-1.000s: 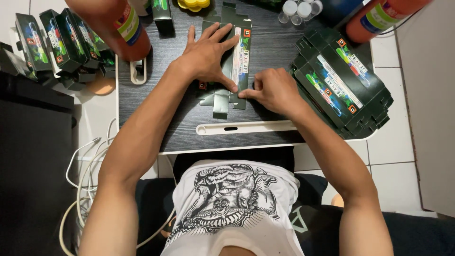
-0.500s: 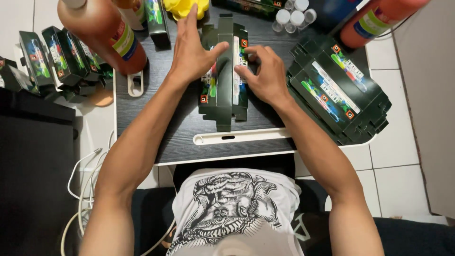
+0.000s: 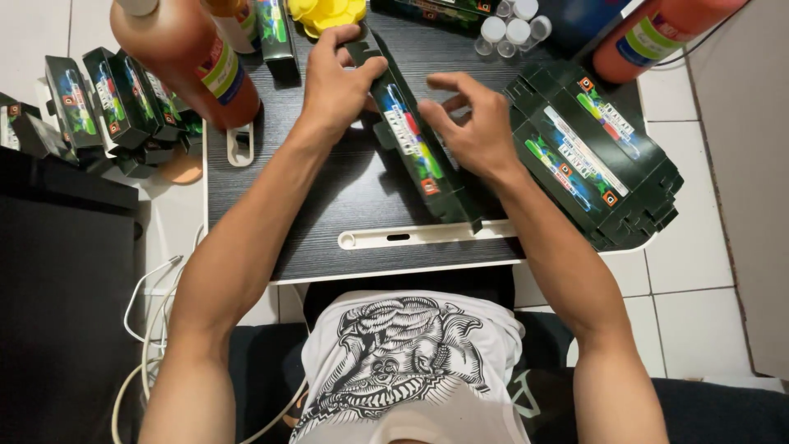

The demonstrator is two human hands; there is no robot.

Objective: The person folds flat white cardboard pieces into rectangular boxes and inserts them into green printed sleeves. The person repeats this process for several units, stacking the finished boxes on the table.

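The box [image 3: 415,144] now stands up long and narrow, no longer pressed flat on the table [image 3: 329,205]. The left hand [image 3: 333,82] grips its far end; the right hand [image 3: 472,123] has lifted off, fingers open.

A small dark wood-grain table [image 3: 329,205] carries a white plastic strip [image 3: 427,236] along its near edge. At its right side lies a stack of flat dark green cartons [image 3: 596,156], tilted and overhanging the edge. A large orange bottle [image 3: 185,57] stands at the far left corner, another orange bottle [image 3: 657,37] at the far right. Between them sit a yellow object [image 3: 325,12] and a cluster of small clear vials [image 3: 509,29]. Left of the table, folded green boxes [image 3: 107,103] stand in a row. White cables [image 3: 148,321] trail over the tiled floor [image 3: 699,279].
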